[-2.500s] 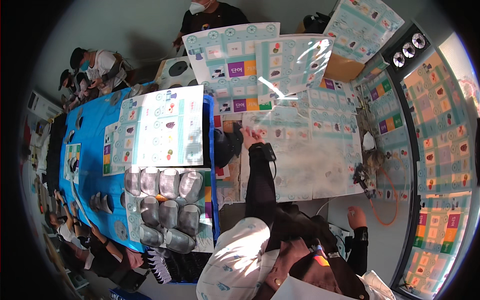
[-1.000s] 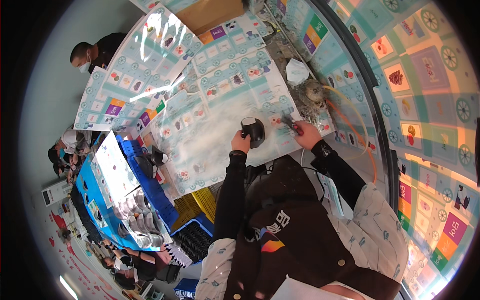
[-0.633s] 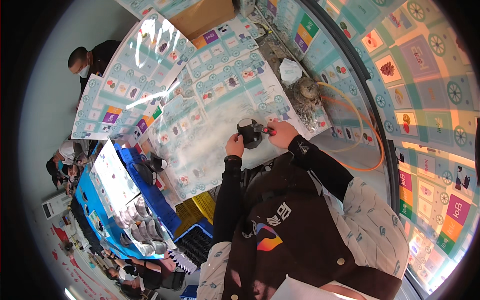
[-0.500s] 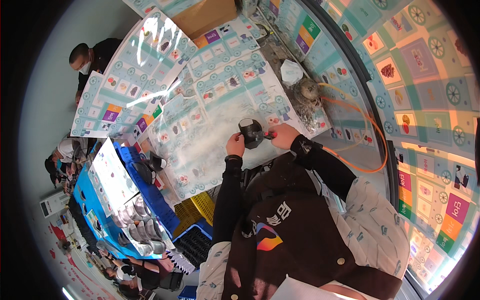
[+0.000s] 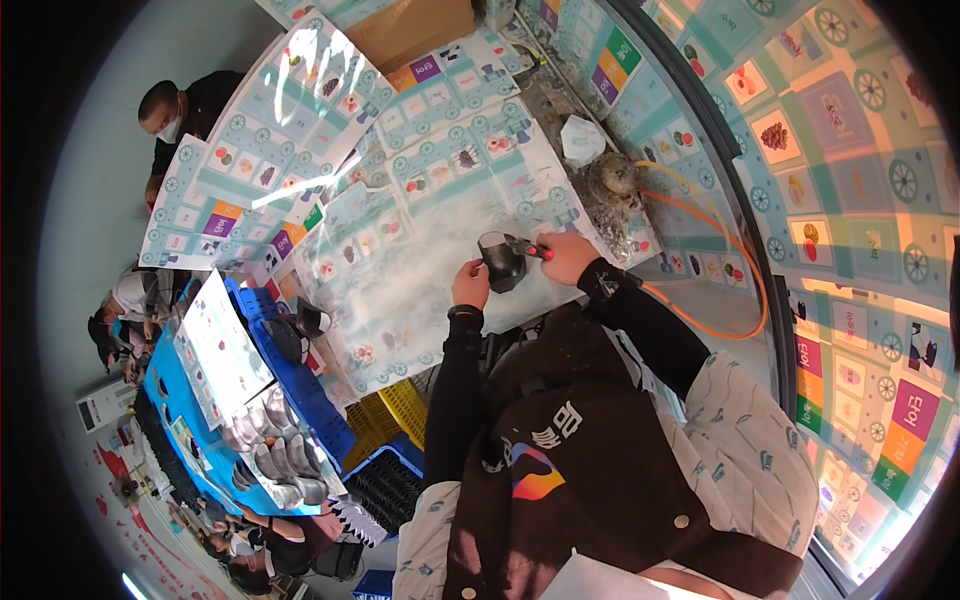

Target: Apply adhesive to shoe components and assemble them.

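Well, the left hand (image 5: 470, 285) pinches the side of a dark cup (image 5: 504, 264), and the right hand (image 5: 566, 257) is curled around a small tool (image 5: 539, 252) with red bits on its handle. The cup is over the tabletop (image 5: 420, 325), close to the near edge and a bit to the right of its middle. The tool's tip points at the right side of the cup.

To do this well, I think the left hand should hold the cup snug so it doesn't wobble, but not squeeze too hard. The right hand should make small, soft moves. Left fingertips are best kept away from the tip, because it might be sharp.

Some parts are hard to see. The right hand covers part of the handle, and the tip is dark against the dark cup, so I can't tell if they touch or what kind of tool it is. The cup's bottom is hidden, so it may be lifted or resting. By the left edge, more dark cups (image 5: 288, 341) overlap, so I can't count them.
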The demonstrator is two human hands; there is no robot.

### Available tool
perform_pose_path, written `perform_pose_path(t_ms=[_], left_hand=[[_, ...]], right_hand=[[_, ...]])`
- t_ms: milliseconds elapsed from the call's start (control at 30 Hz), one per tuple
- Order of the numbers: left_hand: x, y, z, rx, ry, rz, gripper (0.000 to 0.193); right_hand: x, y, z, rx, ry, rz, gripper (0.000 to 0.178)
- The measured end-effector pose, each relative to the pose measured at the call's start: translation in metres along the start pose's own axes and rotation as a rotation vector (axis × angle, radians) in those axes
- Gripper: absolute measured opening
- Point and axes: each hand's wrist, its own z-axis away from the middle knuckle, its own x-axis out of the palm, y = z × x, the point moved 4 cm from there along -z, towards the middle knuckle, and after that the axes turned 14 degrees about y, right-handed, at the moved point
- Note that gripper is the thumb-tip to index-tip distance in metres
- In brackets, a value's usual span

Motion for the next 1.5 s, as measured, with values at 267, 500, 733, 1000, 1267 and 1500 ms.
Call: perform_pose_path(t_ms=[267,500,733,1000,1267,1500], left_hand=[[0.004,0.021,0.003,0.048,0.000,-0.011,0.034],[0.004,0.013,0.000,-0.003,0.000,-0.003,0.037],[-0.003,0.007,-0.005,-0.033,0.003,0.051,0.032],[-0.003,0.020,0.002,-0.049,0.002,0.095,0.031],[-0.003,0.044,0.010,0.016,0.010,-0.003,0.034],[-0.018,0.042,0.004,0.122,0.175,-0.227,0.032]], right_hand=[[0.013,0.024,0.010,-0.020,0.102,-0.051,0.023],[0.023,0.033,0.030,0.026,-0.079,-0.005,0.022],[0.021,0.022,0.023,-0.050,0.009,-0.187,0.022],[0.024,0.029,0.027,0.039,0.019,-0.153,0.024],[0.011,0.029,0.028,0.105,0.099,-0.067,0.025],[0.022,0.015,0.031,0.005,-0.166,-0.177,0.027]])
